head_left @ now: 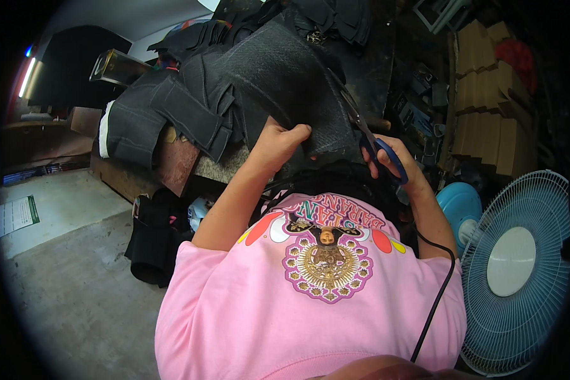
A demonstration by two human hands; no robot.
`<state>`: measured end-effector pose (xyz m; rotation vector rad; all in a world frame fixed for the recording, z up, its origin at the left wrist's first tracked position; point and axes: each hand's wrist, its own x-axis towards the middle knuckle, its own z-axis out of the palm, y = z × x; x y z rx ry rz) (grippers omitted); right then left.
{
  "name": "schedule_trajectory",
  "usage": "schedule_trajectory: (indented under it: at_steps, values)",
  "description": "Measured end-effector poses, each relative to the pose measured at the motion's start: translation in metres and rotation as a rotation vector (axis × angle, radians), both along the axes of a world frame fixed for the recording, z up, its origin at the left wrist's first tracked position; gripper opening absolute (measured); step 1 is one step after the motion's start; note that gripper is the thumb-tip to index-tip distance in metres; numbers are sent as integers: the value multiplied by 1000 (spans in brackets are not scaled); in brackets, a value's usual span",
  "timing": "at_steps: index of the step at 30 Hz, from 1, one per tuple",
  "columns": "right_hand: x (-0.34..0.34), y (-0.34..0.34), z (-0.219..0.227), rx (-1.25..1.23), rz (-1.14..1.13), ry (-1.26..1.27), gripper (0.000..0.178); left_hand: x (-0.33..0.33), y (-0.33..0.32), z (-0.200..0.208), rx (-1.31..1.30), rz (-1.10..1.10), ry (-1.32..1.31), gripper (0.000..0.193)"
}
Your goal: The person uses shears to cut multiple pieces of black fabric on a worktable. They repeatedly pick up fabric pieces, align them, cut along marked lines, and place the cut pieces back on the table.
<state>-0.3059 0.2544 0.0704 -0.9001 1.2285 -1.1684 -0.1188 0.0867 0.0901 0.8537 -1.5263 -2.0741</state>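
My left hand (278, 144) grips the near edge of a large dark grey piece of denim-like cloth (291, 79), thumb on top. The cloth is raised above the table, its far end reaching over other pieces. In my right hand (396, 163) is a pair of scissors (387, 156) with blue handles, my fingers through the loops. Their blades point away from me and lie along the right edge of the cloth. Whether the blades are parted is hard to make out. Several stitched dark cloth pieces (190, 104) are heaped left of my left hand.
A dark worktable (380, 54) carries more cloth at the back. Brown cardboard pieces (484, 101) are stacked on the right. A large fan (513, 263) stands close to my right elbow, near a black cable (438, 294). A black roll (151, 253) sits on the floor at left.
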Motion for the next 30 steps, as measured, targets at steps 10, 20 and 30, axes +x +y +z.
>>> schedule_trajectory:
  at_steps: [10,20,30]
  values:
    - [-9,3,6,-9,153,52,82,6,-10,8,96,-26,5,35]
    - [8,0,-3,-60,-41,-57,68,0,6,-10,62,-22,18,41]
    - [10,-9,-3,-173,-58,-101,64,-1,16,-4,146,-86,-60,37]
